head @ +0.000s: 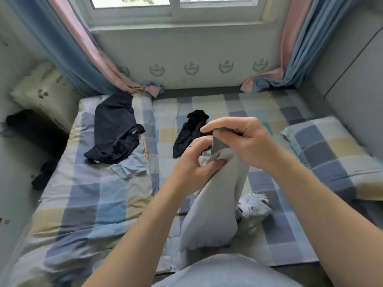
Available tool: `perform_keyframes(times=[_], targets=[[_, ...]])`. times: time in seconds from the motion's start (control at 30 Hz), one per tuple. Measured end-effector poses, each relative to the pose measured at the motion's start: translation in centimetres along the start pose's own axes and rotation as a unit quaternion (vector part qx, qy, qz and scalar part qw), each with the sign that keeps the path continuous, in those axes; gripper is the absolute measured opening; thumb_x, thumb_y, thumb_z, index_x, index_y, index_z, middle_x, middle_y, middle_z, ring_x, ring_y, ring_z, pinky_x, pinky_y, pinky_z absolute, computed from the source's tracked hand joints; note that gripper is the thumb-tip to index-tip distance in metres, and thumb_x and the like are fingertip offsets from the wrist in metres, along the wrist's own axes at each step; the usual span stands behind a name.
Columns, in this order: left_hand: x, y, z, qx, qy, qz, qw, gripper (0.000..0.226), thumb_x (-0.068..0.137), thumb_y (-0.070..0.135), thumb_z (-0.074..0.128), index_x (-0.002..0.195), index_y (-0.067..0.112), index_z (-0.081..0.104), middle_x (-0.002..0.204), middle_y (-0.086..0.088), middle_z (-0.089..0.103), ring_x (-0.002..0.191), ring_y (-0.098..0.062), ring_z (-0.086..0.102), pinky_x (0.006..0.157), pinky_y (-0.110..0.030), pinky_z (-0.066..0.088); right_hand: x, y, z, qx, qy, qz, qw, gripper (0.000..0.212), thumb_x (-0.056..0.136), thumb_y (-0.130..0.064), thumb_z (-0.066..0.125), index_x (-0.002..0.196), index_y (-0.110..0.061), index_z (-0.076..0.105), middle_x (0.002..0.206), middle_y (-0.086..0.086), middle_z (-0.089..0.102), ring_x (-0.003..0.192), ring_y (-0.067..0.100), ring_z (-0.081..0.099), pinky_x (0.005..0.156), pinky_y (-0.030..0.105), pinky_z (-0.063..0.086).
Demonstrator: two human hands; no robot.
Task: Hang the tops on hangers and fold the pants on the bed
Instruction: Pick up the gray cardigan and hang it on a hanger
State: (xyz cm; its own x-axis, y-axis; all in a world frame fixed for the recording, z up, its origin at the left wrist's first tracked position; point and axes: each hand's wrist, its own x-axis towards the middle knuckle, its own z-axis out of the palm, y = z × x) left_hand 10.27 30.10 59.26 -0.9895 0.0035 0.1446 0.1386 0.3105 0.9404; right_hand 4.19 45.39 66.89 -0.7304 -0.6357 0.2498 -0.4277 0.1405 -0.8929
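Where the two hands meet above the middle of the bed (83,204), a light grey garment (209,214) hangs from them, its top bunched at the fingers and its length dropping toward the person's lap. The left hand (192,164) has its fingers curled round a gathered fold of the cloth, from below and to the left. The right hand (238,139), just above and to the right, pinches a darker grey edge of the same garment (a band or a lining, it is hard to say which) between thumb and fingers. The hands are nearly touching. On the checked cover beyond them lies a black garment (189,133), just behind the left hand, and farther left a dark navy garment (116,131) lies partly over a pale blue shirt (127,169). A crumpled white cloth (256,206) sits just right of the hanging grey fabric, and a checked pillow (331,160) lies at the bed's right side.
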Motion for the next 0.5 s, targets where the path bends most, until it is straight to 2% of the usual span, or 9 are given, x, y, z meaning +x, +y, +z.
perform_keyframes(times=[0.07, 0.1, 0.13, 0.2, 0.27, 0.33, 0.37, 0.43, 0.5], targets=[[0.4, 2.2, -1.1, -0.032, -0.001, 0.021, 0.999, 0.020, 0.083, 0.024, 0.069, 0.098, 0.036, 0.065, 0.090, 0.016, 0.065, 0.085, -0.010, 0.060, 0.076, -0.030, 0.047, 1.1, -2.0, -0.5, -0.013, -0.018, -0.021, 1.000, 0.023, 0.097, 0.007, 0.054, 0.101, -0.004, 0.074, 0.098, 0.012, 0.074, 0.094, 0.027, 0.068, 0.087, 0.039, 0.054], [0.7, 3.1, -1.8, -0.045, 0.002, 0.025, 0.999, 0.017, 0.081, 0.024, 0.070, 0.097, 0.024, 0.066, 0.086, 0.006, 0.066, 0.079, -0.017, 0.060, 0.071, -0.037, 0.050, 1.5, -2.9, -0.8, -0.022, -0.023, -0.033, 0.999, 0.022, 0.097, 0.007, 0.055, 0.100, -0.003, 0.074, 0.096, 0.012, 0.074, 0.093, 0.029, 0.068, 0.086, 0.041, 0.054], [1.0, 4.0, -2.4, -0.051, 0.010, 0.031, 0.998, 0.024, 0.077, 0.026, 0.072, 0.096, 0.012, 0.065, 0.084, -0.006, 0.064, 0.076, -0.028, 0.058, 0.068, -0.046, 0.050, 2.0, -3.8, -1.1, -0.030, -0.027, -0.043, 0.998, 0.021, 0.096, 0.005, 0.056, 0.100, -0.005, 0.074, 0.094, 0.009, 0.074, 0.089, 0.027, 0.068, 0.083, 0.037, 0.054], [1.4, 5.4, -3.6, -0.059, 0.034, 0.046, 0.997, 0.042, 0.072, 0.031, 0.074, 0.086, -0.004, 0.056, 0.073, -0.014, 0.050, 0.067, -0.029, 0.044, 0.060, -0.044, 0.039, 2.7, -5.3, -2.1, -0.035, -0.037, -0.054, 0.997, 0.019, 0.094, -0.002, 0.062, 0.100, -0.015, 0.075, 0.083, 0.000, 0.072, 0.075, 0.014, 0.064, 0.072, 0.022, 0.049], [1.6, 6.9, -4.7, -0.066, 0.080, 0.072, 0.992, 0.038, 0.073, 0.023, 0.075, 0.066, 0.006, 0.042, 0.065, -0.006, 0.033, 0.063, -0.020, 0.030, 0.058, -0.036, 0.025, 3.3, -6.1, -3.1, -0.042, -0.055, -0.041, 0.997, 0.022, 0.088, -0.015, 0.071, 0.105, -0.029, 0.071, 0.075, 0.009, 0.064, 0.064, 0.011, 0.051, 0.062, 0.018, 0.042], [2.1, 8.2, -5.7, -0.053, 0.126, 0.105, 0.985, 0.044, 0.074, 0.008, 0.069, 0.061, 0.018, 0.029, 0.062, 0.002, 0.025, 0.061, -0.014, 0.023, 0.055, -0.033, 0.019, 3.6, -5.7, -4.0, -0.083, -0.066, -0.033, 0.994, 0.032, 0.082, -0.022, 0.077, 0.108, -0.035, 0.065, 0.076, 0.016, 0.059, 0.063, 0.015, 0.046, 0.060, 0.024, 0.041], [2.4, 8.9, -6.1, -0.037, 0.143, 0.123, 0.981, 0.045, 0.074, 0.002, 0.066, 0.062, 0.020, 0.026, 0.062, 0.004, 0.024, 0.061, -0.012, 0.021, 0.054, -0.031, 0.019, 3.6, -5.2, -4.2, -0.105, -0.064, -0.035, 0.992, 0.031, 0.080, -0.023, 0.079, 0.104, -0.034, 0.064, 0.075, 0.013, 0.060, 0.063, 0.014, 0.046, 0.060, 0.025, 0.041], [2.8, 10.1, -6.6, -0.018, 0.176, 0.145, 0.973, 0.046, 0.072, -0.008, 0.060, 0.064, 0.018, 0.024, 0.062, 0.005, 0.022, 0.061, -0.011, 0.020, 0.055, -0.029, 0.018, 3.5, -3.7, -4.1, -0.139, -0.038, -0.040, 0.989, 0.021, 0.077, -0.027, 0.078, 0.086, -0.029, 0.059, 0.066, -0.006, 0.054, 0.061, 0.007, 0.042, 0.058, 0.024, 0.036], [3.1, 10.7, -7.2, -0.018, 0.210, 0.159, 0.964, 0.043, 0.069, -0.015, 0.054, 0.064, 0.014, 0.022, 0.062, 0.005, 0.021, 0.061, -0.011, 0.019, 0.054, -0.027, 0.018, 3.1, -1.2, -4.0, -0.145, 0.005, -0.023, 0.989, 0.028, 0.077, -0.032, 0.075, 0.072, -0.021, 0.049, 0.062, -0.013, 0.042, 0.059, 0.006, 0.037, 0.056, 0.024, 0.031]])
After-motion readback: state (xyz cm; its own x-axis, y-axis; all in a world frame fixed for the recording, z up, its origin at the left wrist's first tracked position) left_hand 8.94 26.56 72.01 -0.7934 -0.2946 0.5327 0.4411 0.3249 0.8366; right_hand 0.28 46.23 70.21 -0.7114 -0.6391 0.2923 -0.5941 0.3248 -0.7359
